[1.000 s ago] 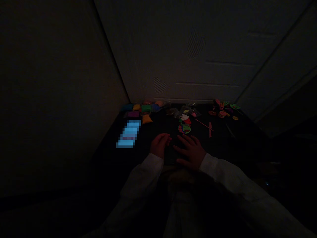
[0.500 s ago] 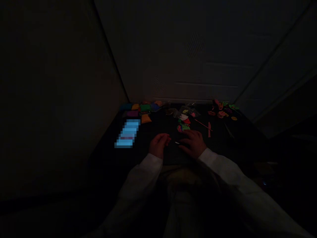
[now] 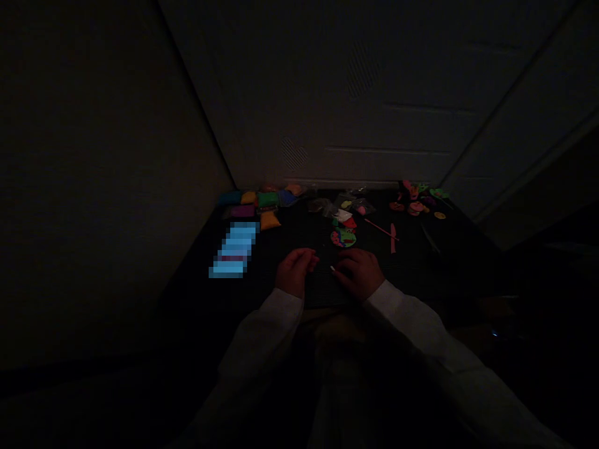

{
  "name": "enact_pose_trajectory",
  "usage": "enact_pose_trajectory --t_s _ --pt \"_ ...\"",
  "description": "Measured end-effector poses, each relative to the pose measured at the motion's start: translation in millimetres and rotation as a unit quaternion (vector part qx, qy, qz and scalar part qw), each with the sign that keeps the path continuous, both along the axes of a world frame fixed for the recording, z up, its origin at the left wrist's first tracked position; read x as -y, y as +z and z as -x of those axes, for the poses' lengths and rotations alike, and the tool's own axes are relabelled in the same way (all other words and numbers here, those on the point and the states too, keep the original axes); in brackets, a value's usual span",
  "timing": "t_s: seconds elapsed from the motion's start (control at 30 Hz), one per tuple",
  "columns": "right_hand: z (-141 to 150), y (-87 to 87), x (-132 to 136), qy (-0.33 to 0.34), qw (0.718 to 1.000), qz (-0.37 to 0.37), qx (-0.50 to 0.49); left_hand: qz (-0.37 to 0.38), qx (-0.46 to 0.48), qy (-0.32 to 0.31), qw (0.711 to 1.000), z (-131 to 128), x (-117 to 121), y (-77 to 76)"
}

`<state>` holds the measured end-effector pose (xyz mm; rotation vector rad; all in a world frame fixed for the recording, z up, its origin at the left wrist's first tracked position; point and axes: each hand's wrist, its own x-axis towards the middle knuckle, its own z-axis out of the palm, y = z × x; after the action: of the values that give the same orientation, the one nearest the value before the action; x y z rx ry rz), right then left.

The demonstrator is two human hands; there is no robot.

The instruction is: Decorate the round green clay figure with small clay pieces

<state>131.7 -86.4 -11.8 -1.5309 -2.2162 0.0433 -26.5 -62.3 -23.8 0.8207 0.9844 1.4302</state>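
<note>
The scene is very dark. My left hand [image 3: 292, 270] is at the near part of the black table, its thumb and fingers pinched together; whatever is between them is too dark to make out. Just to its right, my right hand [image 3: 360, 273] is curled with the palm down. A small white piece [image 3: 332, 268], which looks like clay, shows at its thumb tip. Beyond the right hand lies a round green disc [image 3: 346, 237] with pink and blue patches. A white and a red lump [image 3: 349, 223] adjoin its far edge.
Colourful clay packets [image 3: 268, 199] sit at the back left, behind a bright, blurred phone-like screen [image 3: 234, 249]. Clear bags [image 3: 360, 207] lie at the back middle. To the right are a pink stick [image 3: 381, 229], a pink knife-shaped tool [image 3: 393, 239] and colourful shaped pieces [image 3: 416, 208].
My right hand has gone from spread flat to curled, and the white piece has come into sight at its fingers. My left hand stays pinched. The view has shifted slightly.
</note>
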Motion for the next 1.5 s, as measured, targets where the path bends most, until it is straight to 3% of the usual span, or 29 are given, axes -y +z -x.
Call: enact_pose_trajectory --t_s 0.3,0.63,0.87,1.1,1.3,1.5 --pt "-3 3.6 12 0.006 1.000 0.004 0.028 0.008 -0.002 0.004 1.000 -1 1 2.2" --pt "16 7.3 31 0.031 0.987 0.019 0.158 0.012 0.002 0.001 1.000 -1 2 4.3" --pt "11 9.0 30 -0.023 0.987 0.023 0.157 0.013 0.004 0.001 1.000 -1 2 5.0" --pt "21 9.0 35 0.010 0.989 0.025 0.143 0.013 0.004 0.000 1.000 -1 2 6.4" --pt "15 8.9 35 -0.029 0.989 0.026 0.144 0.016 0.009 -0.004 1.000 -1 2 6.9" --pt "16 8.6 36 0.011 0.989 0.032 0.142 0.014 0.013 0.001 1.000 -1 2 5.1"
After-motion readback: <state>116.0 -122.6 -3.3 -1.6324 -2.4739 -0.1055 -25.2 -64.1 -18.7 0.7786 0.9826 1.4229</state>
